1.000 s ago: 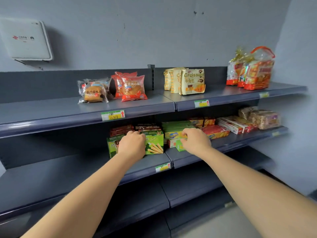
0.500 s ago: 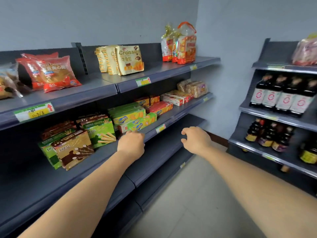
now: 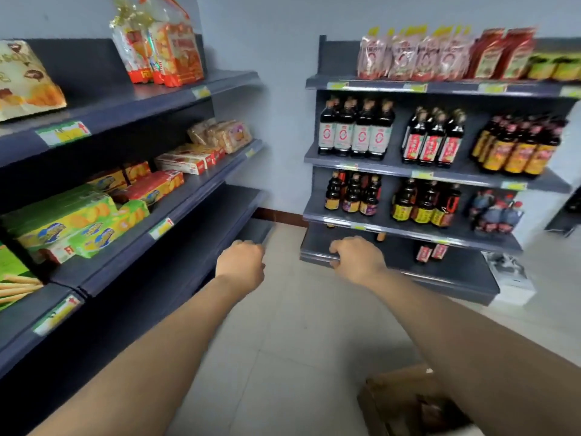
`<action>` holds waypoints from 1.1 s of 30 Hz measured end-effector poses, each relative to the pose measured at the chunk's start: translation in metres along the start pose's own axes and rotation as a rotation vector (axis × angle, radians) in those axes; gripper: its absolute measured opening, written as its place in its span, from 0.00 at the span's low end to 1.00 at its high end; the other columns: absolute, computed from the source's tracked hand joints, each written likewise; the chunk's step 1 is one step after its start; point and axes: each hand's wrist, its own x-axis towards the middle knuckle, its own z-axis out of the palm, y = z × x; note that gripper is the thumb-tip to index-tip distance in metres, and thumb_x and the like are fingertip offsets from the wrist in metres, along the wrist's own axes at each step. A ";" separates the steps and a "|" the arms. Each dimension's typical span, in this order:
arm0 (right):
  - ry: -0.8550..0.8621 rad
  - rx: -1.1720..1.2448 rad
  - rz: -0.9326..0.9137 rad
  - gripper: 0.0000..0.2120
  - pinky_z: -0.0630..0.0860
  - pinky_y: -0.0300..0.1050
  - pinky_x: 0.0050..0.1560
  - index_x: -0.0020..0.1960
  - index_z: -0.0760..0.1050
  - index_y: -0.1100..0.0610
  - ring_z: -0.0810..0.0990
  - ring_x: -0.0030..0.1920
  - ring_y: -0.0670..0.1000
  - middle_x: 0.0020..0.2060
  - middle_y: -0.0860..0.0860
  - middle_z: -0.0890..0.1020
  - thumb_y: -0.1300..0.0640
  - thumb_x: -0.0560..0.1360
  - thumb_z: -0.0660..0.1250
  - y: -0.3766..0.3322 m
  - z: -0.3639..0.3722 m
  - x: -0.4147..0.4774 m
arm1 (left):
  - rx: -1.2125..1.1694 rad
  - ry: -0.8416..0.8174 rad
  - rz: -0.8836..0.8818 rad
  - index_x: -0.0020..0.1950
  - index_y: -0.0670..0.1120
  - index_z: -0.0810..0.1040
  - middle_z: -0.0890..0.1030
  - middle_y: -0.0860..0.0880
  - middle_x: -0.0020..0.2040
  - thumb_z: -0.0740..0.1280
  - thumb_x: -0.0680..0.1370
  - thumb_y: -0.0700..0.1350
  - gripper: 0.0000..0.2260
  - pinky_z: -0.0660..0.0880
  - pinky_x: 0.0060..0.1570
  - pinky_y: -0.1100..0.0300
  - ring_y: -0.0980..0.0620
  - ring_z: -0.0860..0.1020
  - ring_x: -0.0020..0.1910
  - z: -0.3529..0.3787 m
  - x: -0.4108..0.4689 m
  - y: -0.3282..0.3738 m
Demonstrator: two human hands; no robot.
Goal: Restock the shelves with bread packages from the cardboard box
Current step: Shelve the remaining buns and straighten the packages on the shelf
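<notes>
A small grocery shop, by every sign. Dark grey retail shelving along the left wall, tiered, with yellow-and-green price tags clipped to the front edges. Boxed biscuits and bagged baked goods faced outward in rows. A second shelf unit against the far wall, stocked with ranks of dark sauce bottles and red pouches (labels too blurred to read). Pale tiled floor, bare grey walls.
</notes>
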 end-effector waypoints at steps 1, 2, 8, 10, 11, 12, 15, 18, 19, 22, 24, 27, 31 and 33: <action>-0.003 -0.003 0.025 0.13 0.76 0.49 0.51 0.60 0.76 0.54 0.73 0.60 0.56 0.56 0.54 0.78 0.53 0.78 0.62 0.019 0.002 -0.005 | 0.000 -0.011 0.021 0.52 0.43 0.76 0.77 0.45 0.53 0.62 0.78 0.43 0.07 0.74 0.44 0.53 0.44 0.74 0.56 0.006 0.007 0.018; -0.010 -0.002 0.050 0.12 0.75 0.48 0.50 0.59 0.76 0.54 0.74 0.59 0.56 0.55 0.54 0.78 0.53 0.78 0.61 0.038 0.004 -0.010 | -0.001 -0.021 0.043 0.53 0.43 0.76 0.78 0.45 0.54 0.62 0.78 0.44 0.08 0.74 0.44 0.53 0.44 0.74 0.56 0.012 0.014 0.036; -0.087 0.008 0.190 0.14 0.74 0.49 0.51 0.62 0.74 0.54 0.72 0.61 0.55 0.57 0.53 0.77 0.52 0.79 0.60 0.145 0.024 -0.036 | -0.021 -0.068 0.150 0.61 0.46 0.76 0.77 0.47 0.58 0.62 0.80 0.46 0.12 0.74 0.51 0.54 0.46 0.73 0.59 0.053 0.049 0.141; -0.118 0.003 0.248 0.15 0.74 0.49 0.52 0.64 0.73 0.53 0.73 0.62 0.55 0.60 0.53 0.77 0.52 0.80 0.59 0.175 0.033 -0.044 | -0.025 -0.089 0.185 0.61 0.46 0.76 0.78 0.47 0.58 0.62 0.79 0.47 0.12 0.74 0.51 0.54 0.46 0.73 0.59 0.070 0.058 0.172; -0.137 0.001 0.276 0.15 0.74 0.49 0.53 0.65 0.72 0.53 0.73 0.62 0.56 0.62 0.53 0.76 0.52 0.80 0.59 0.189 0.038 -0.048 | -0.025 -0.101 0.204 0.62 0.46 0.76 0.78 0.47 0.58 0.62 0.79 0.47 0.12 0.74 0.52 0.54 0.46 0.73 0.59 0.078 0.063 0.187; -0.156 0.001 0.300 0.16 0.75 0.49 0.53 0.66 0.72 0.52 0.74 0.62 0.56 0.62 0.53 0.76 0.51 0.80 0.59 0.204 0.045 -0.051 | -0.022 -0.115 0.223 0.62 0.46 0.76 0.78 0.47 0.58 0.61 0.80 0.47 0.13 0.74 0.52 0.54 0.46 0.73 0.59 0.085 0.067 0.201; -0.179 0.010 0.354 0.15 0.76 0.49 0.54 0.65 0.73 0.52 0.74 0.61 0.55 0.61 0.51 0.77 0.52 0.80 0.59 0.244 0.065 -0.057 | -0.030 -0.151 0.267 0.63 0.46 0.75 0.77 0.48 0.58 0.61 0.80 0.47 0.13 0.73 0.51 0.54 0.47 0.73 0.60 0.106 0.079 0.238; -0.188 0.023 0.406 0.14 0.76 0.48 0.53 0.62 0.75 0.52 0.75 0.59 0.54 0.57 0.51 0.79 0.52 0.79 0.59 0.280 0.087 -0.057 | -0.045 -0.169 0.320 0.63 0.47 0.75 0.78 0.48 0.57 0.61 0.80 0.47 0.13 0.73 0.51 0.56 0.48 0.74 0.58 0.130 0.096 0.270; -0.200 0.026 0.422 0.13 0.76 0.48 0.53 0.61 0.75 0.52 0.75 0.58 0.54 0.57 0.51 0.79 0.52 0.79 0.59 0.292 0.093 -0.056 | -0.050 -0.173 0.337 0.63 0.47 0.76 0.78 0.49 0.56 0.61 0.80 0.47 0.13 0.73 0.51 0.57 0.49 0.74 0.58 0.139 0.103 0.280; -0.242 0.047 0.474 0.13 0.77 0.47 0.53 0.61 0.75 0.52 0.76 0.57 0.53 0.56 0.51 0.79 0.52 0.79 0.59 0.324 0.113 -0.049 | -0.074 -0.200 0.379 0.61 0.47 0.77 0.79 0.49 0.55 0.62 0.80 0.47 0.11 0.72 0.50 0.60 0.50 0.75 0.57 0.165 0.124 0.310; -0.295 0.072 0.512 0.13 0.77 0.50 0.55 0.61 0.74 0.52 0.75 0.59 0.54 0.57 0.51 0.78 0.52 0.79 0.59 0.343 0.126 -0.045 | -0.084 -0.240 0.412 0.60 0.47 0.77 0.79 0.50 0.55 0.61 0.80 0.46 0.11 0.72 0.50 0.61 0.50 0.75 0.57 0.182 0.138 0.330; -0.360 0.110 0.562 0.13 0.76 0.49 0.55 0.62 0.74 0.52 0.73 0.60 0.53 0.58 0.51 0.78 0.54 0.79 0.59 0.370 0.149 -0.042 | -0.074 -0.319 0.448 0.59 0.47 0.77 0.79 0.49 0.54 0.61 0.80 0.45 0.10 0.74 0.50 0.58 0.49 0.75 0.56 0.210 0.154 0.358; -0.419 0.166 0.617 0.13 0.75 0.48 0.56 0.61 0.74 0.51 0.73 0.61 0.53 0.58 0.50 0.77 0.52 0.78 0.59 0.403 0.185 -0.044 | -0.078 -0.418 0.488 0.60 0.46 0.76 0.79 0.48 0.55 0.61 0.80 0.44 0.11 0.76 0.51 0.56 0.48 0.75 0.57 0.250 0.163 0.391; -0.448 0.171 0.632 0.13 0.74 0.48 0.54 0.60 0.74 0.50 0.74 0.60 0.53 0.58 0.50 0.78 0.51 0.77 0.59 0.418 0.205 -0.046 | -0.084 -0.482 0.493 0.61 0.46 0.75 0.78 0.48 0.56 0.60 0.81 0.45 0.11 0.75 0.52 0.55 0.47 0.74 0.58 0.271 0.163 0.405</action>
